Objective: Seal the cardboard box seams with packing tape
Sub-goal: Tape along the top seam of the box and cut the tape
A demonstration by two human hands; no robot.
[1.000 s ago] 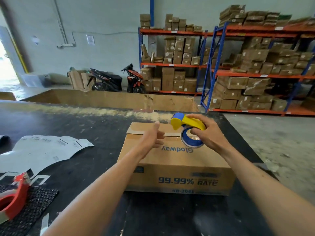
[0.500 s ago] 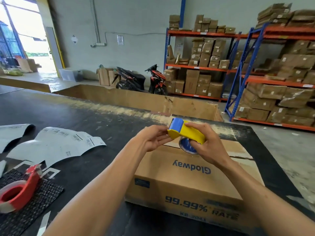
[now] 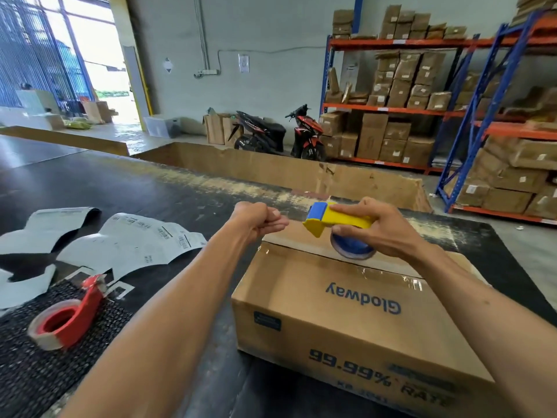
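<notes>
A brown cardboard box [image 3: 340, 300] printed "Glodway" lies on the black table [image 3: 168, 191], with clear tape along its top seam. My right hand [image 3: 379, 227] grips a yellow and blue tape dispenser [image 3: 334, 220] just above the box's far top edge, its blue roll touching the cardboard. My left hand [image 3: 259, 218] is held to the left of the dispenser's blue front end, fingers pinched together. Whether a strip of clear tape is between those fingers is too faint to tell.
A red tape dispenser [image 3: 69, 318] rests on a black mesh mat [image 3: 45, 366] at the near left. White label sheets [image 3: 129, 239] lie beyond it. A long open cardboard bin [image 3: 301, 173] borders the table's far side. Shelving racks with boxes [image 3: 401, 95] and two motorbikes [image 3: 277, 134] stand behind.
The view has swung left and nearer the box. My left hand left the box top, came to the dispenser's front, then pulled leftward away from it. My right hand kept its hold on the dispenser.
</notes>
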